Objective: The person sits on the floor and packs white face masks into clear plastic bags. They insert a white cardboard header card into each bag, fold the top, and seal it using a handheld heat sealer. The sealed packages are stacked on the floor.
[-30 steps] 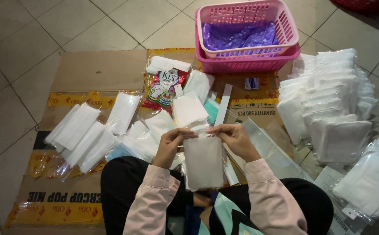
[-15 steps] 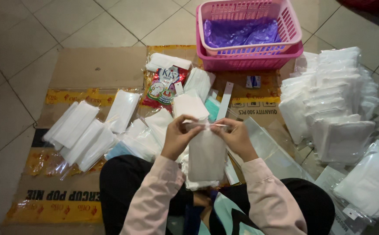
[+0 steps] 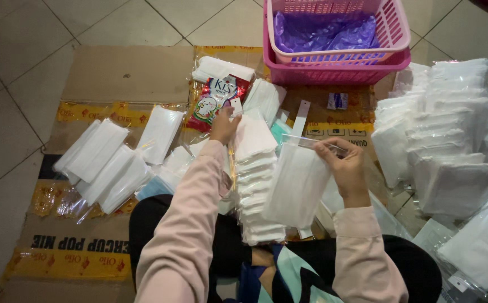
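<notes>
My right hand (image 3: 342, 165) grips the top edge of a clear bag filled with white sheets (image 3: 297, 185), which hangs in front of my lap. My left hand (image 3: 223, 124) is stretched forward, its fingers on a small white tag (image 3: 236, 105) beside a red and green candy bag (image 3: 216, 101). Between my hands stands a tall stack of white folded pieces (image 3: 257, 174).
I sit on flattened cardboard (image 3: 115, 78) on a tiled floor. Filled clear packs (image 3: 109, 163) lie at the left. Large heaps of packs (image 3: 445, 134) fill the right side. A pink basket (image 3: 339, 42) lined with purple plastic stands at the back.
Both hands held the bag by its top edge before. Now my left hand has let go and reached forward to the candy bag, while my right hand keeps the bag, shifted right.
</notes>
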